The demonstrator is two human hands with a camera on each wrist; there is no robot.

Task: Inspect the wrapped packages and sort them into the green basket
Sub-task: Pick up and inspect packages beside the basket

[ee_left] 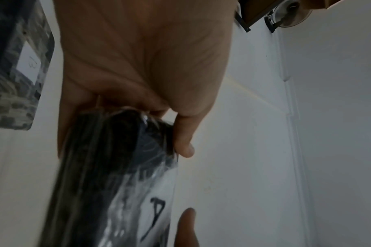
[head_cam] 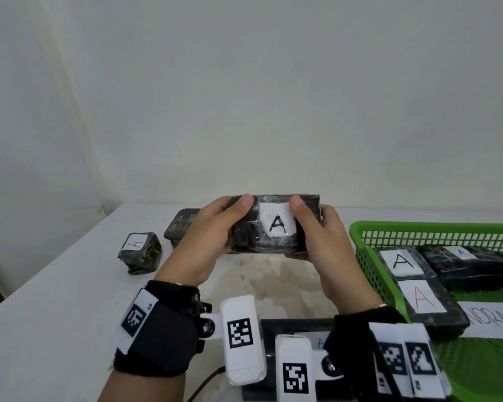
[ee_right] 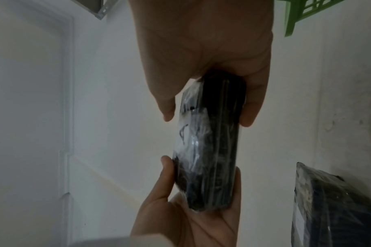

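Both hands hold one dark plastic-wrapped package (head_cam: 275, 224) up above the table, its white label with a black "A" facing me. My left hand (head_cam: 212, 236) grips its left end, thumb on the front face. My right hand (head_cam: 323, 236) grips its right end the same way. The left wrist view shows the package (ee_left: 108, 175) under my left thumb (ee_left: 184, 142). In the right wrist view the package (ee_right: 210, 142) sits between both hands. The green basket (head_cam: 369, 256) stands at the right and holds several labelled packages (head_cam: 404, 262).
On the white table (head_cam: 55, 300) at the left lie a small wrapped cube (head_cam: 140, 250) labelled "A" and a flat dark package (head_cam: 180, 224) behind my left hand. Another dark package (head_cam: 294, 329) lies near the front edge under my wrists. A white wall rises behind.
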